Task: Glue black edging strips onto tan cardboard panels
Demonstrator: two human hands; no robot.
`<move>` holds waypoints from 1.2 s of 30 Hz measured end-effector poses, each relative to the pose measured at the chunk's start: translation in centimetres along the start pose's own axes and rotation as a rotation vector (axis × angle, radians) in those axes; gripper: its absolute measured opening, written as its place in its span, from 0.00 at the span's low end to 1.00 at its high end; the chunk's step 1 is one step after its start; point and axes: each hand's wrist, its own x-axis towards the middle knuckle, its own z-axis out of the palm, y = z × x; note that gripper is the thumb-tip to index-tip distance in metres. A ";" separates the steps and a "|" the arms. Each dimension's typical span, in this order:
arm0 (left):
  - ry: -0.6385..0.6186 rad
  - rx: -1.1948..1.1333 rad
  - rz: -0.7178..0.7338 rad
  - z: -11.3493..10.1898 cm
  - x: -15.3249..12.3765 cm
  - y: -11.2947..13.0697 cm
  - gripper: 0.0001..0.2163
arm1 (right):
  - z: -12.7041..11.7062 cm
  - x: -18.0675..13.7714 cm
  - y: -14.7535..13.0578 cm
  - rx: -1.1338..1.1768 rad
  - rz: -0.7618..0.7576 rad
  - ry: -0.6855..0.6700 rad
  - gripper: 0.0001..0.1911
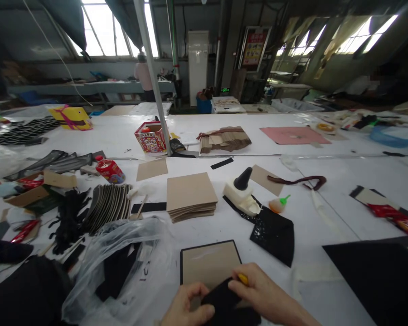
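Both hands enter from the bottom edge of the view and sit close together near its centre. The left hand (187,308) is curled, with the thumb pointing right and closed against the fingertips in a pinch. The right hand (263,294) lies back upward, wrist angled in from the lower right, fingers bent down and closed.

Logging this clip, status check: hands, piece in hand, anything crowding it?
Left hand and right hand both grip black piece. Piece overlaps near edge of black-edged brown card. Plastic bag close on the left.
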 end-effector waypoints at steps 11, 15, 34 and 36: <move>0.319 0.022 -0.244 -3.6 5.5 -5.8 0.25 | 0.7 6.9 9.9 -0.067 0.240 0.294 0.14; 0.436 0.142 -0.244 -3.8 6.8 -6.1 0.21 | 1.4 8.7 10.6 -0.113 0.292 0.334 0.13; 0.557 0.507 -0.236 -4.2 8.0 -6.1 0.21 | 2.4 9.3 10.7 -0.268 0.448 0.356 0.10; 0.566 0.521 -0.241 -4.2 8.1 -6.0 0.20 | 2.4 9.2 10.5 -0.278 0.445 0.352 0.10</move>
